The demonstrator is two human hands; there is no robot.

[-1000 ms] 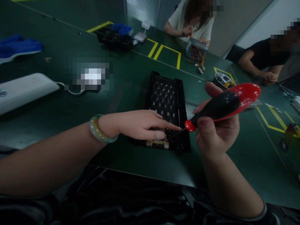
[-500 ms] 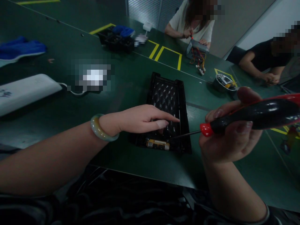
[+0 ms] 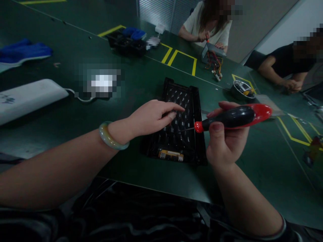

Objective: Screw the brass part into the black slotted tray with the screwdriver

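My right hand [image 3: 228, 137] is wrapped round a red and black screwdriver [image 3: 232, 118], its thin shaft pointing left over a black plastic panel [image 3: 199, 134]. The panel lies on the green table and has a textured, bumpy middle. At its near end sits a small orange-brown circuit board [image 3: 171, 155] with white and metal connectors. My left hand [image 3: 153, 117] hovers at or rests on the panel's left side, index finger stretched out and thumb apart; whether it touches the surface I cannot tell. Nothing shows in its fingers.
A white power strip [image 3: 32, 99] and a blue glove [image 3: 25, 52] lie on the left. Farther back stands a black compartment tray [image 3: 123, 45]. A metal bowl [image 3: 242, 90] with small parts is beyond my right hand. Across the table, a person handles a metal box [image 3: 213, 53] with coloured wires.
The screwdriver and my right hand have moved left and farther from me, away from the panel's near end. My left hand has shifted slightly up the panel.
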